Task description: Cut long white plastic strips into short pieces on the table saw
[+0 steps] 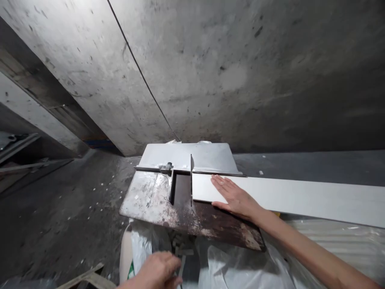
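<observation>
A long white board point(294, 194) lies across a worn saw table point(147, 200), its left end right beside the thin upright saw blade point(191, 180). My right hand point(233, 196) rests flat on the board near that end, fingers stretched out. The board's far edge runs along a dark metal strip point(219, 174). Left of the blade stands a dark stop bar point(172, 186) with a small clamp point(166, 167) at its far end. Below the table's front edge is my left hand point(159, 269), fingers curled; what they hold, if anything, is hidden.
A stained grey wall point(210, 80) with a dark cable point(135, 60) rises behind the table. White scraps dot the dark floor point(96, 192). Clear plastic sheeting point(228, 265) hangs below the table. At the lower left is a wooden frame point(87, 279).
</observation>
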A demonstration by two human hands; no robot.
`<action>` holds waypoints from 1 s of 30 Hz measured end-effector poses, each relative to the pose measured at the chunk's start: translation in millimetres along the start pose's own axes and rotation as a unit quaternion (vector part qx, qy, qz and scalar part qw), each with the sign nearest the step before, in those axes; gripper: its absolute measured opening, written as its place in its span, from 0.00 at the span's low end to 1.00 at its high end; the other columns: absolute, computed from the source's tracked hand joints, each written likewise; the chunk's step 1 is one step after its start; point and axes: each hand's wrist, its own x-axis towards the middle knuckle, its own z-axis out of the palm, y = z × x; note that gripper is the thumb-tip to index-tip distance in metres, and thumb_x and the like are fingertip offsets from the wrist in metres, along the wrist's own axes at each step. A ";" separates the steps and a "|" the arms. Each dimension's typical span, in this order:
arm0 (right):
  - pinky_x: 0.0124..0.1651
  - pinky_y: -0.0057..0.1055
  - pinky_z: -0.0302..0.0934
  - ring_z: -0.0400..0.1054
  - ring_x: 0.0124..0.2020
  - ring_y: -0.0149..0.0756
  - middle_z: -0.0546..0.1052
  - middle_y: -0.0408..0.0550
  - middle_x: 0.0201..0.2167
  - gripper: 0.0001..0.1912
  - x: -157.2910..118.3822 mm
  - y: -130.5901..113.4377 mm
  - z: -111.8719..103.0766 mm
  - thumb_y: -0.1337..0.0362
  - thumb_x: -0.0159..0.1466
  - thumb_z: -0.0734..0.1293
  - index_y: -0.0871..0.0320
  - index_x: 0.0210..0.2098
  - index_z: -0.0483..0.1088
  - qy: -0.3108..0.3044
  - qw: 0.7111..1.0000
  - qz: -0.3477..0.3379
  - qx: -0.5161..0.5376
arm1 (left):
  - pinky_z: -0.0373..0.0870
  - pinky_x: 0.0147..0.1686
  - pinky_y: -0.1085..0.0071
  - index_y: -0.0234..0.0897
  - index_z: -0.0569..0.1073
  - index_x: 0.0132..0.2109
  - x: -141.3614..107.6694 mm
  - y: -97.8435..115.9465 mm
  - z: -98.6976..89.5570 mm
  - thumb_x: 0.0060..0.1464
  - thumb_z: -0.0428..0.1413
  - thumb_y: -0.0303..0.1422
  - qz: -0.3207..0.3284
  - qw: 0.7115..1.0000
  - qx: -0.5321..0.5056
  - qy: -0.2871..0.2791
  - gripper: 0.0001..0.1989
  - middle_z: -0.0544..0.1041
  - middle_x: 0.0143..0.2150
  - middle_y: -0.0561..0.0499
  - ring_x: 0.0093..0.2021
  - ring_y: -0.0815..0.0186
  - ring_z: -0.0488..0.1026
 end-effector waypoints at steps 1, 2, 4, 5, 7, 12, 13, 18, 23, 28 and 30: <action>0.64 0.48 0.54 0.52 0.66 0.49 0.57 0.62 0.66 0.42 4.3 -2.7 3.0 0.45 0.68 0.57 0.65 0.70 0.37 0.005 1.000 -0.002 0.000 | 0.76 0.33 0.63 0.48 0.74 0.45 3.2 -0.4 -29.0 0.52 0.58 0.43 0.005 0.999 -0.003 0.035 0.14 0.79 0.38 0.47 0.36 0.54 0.78; 0.63 0.48 0.55 0.52 0.66 0.49 0.58 0.62 0.65 0.43 10.3 -6.8 6.9 0.45 0.68 0.57 0.65 0.70 0.38 0.009 1.000 -0.004 0.003 | 0.76 0.35 0.63 0.47 0.73 0.44 5.2 -0.5 -59.9 0.52 0.57 0.43 0.013 0.995 -0.009 0.102 0.13 0.79 0.38 0.47 0.38 0.55 0.78; 0.64 0.48 0.55 0.53 0.66 0.49 0.58 0.63 0.65 0.43 26.7 -18.7 16.5 0.45 0.67 0.59 0.66 0.70 0.41 0.017 1.000 -0.003 0.014 | 0.75 0.42 0.63 0.46 0.69 0.50 8.1 -2.3 -121.2 0.58 0.53 0.39 0.014 0.963 -0.007 0.269 0.13 0.76 0.45 0.46 0.45 0.57 0.76; 0.64 0.48 0.55 0.52 0.66 0.50 0.58 0.64 0.65 0.43 36.2 -26.2 21.6 0.45 0.67 0.60 0.66 0.70 0.42 0.020 1.000 0.000 0.022 | 0.74 0.47 0.62 0.44 0.65 0.55 10.6 -4.8 -149.0 0.59 0.53 0.38 0.014 0.944 0.001 0.330 0.17 0.74 0.51 0.43 0.50 0.56 0.73; 0.65 0.49 0.54 0.51 0.66 0.50 0.58 0.65 0.64 0.44 55.2 -42.5 30.5 0.45 0.66 0.62 0.67 0.69 0.46 0.027 0.999 0.008 0.037 | 0.70 0.53 0.57 0.41 0.58 0.62 20.8 -13.6 -195.1 0.56 0.58 0.39 -0.009 0.922 0.015 0.386 0.30 0.66 0.61 0.38 0.59 0.52 0.67; 0.65 0.50 0.53 0.50 0.66 0.53 0.57 0.68 0.64 0.40 83.9 -73.0 33.6 0.50 0.65 0.65 0.72 0.66 0.53 0.029 0.997 0.026 0.061 | 0.64 0.59 0.52 0.41 0.40 0.70 69.3 -35.7 -252.0 0.40 0.67 0.50 -0.019 0.951 0.017 0.307 0.60 0.48 0.70 0.35 0.67 0.46 0.54; 0.65 0.50 0.53 0.49 0.67 0.53 0.57 0.69 0.64 0.39 84.7 -75.2 31.0 0.50 0.65 0.65 0.72 0.65 0.54 0.022 0.997 0.029 0.064 | 0.64 0.59 0.52 0.42 0.38 0.70 79.4 -36.4 -256.1 0.38 0.68 0.51 -0.018 0.959 0.016 0.281 0.63 0.45 0.71 0.35 0.68 0.45 0.52; 0.65 0.51 0.52 0.46 0.68 0.50 0.54 0.64 0.66 0.40 61.9 -61.1 19.0 0.50 0.67 0.61 0.66 0.69 0.45 -0.008 0.997 0.018 0.077 | 0.65 0.56 0.50 0.40 0.37 0.70 109.9 -34.1 -257.8 0.33 0.69 0.52 -0.050 0.977 0.013 0.208 0.67 0.46 0.70 0.33 0.65 0.42 0.57; 0.65 0.53 0.49 0.48 0.67 0.51 0.53 0.62 0.67 0.47 42.3 -18.9 22.7 0.41 0.65 0.59 0.63 0.70 0.37 -0.011 0.999 0.029 0.025 | 0.67 0.55 0.54 0.41 0.43 0.69 125.2 -48.2 -261.8 0.33 0.70 0.50 -0.008 0.972 -0.007 0.235 0.63 0.51 0.69 0.36 0.65 0.45 0.58; 0.66 0.52 0.48 0.49 0.67 0.49 0.55 0.62 0.66 0.43 76.6 26.0 32.4 0.40 0.66 0.56 0.66 0.68 0.47 -0.033 0.999 0.038 0.003 | 0.66 0.56 0.55 0.38 0.48 0.66 165.8 -70.2 -295.3 0.31 0.71 0.48 0.024 0.961 -0.033 0.272 0.60 0.56 0.66 0.36 0.61 0.46 0.63; 0.66 0.52 0.47 0.49 0.67 0.49 0.56 0.63 0.66 0.43 93.1 41.7 34.5 0.40 0.67 0.56 0.67 0.68 0.49 -0.043 0.998 0.045 0.002 | 0.67 0.55 0.56 0.36 0.48 0.66 181.7 -77.1 -310.3 0.32 0.71 0.47 0.018 0.961 -0.026 0.275 0.59 0.57 0.66 0.36 0.59 0.46 0.65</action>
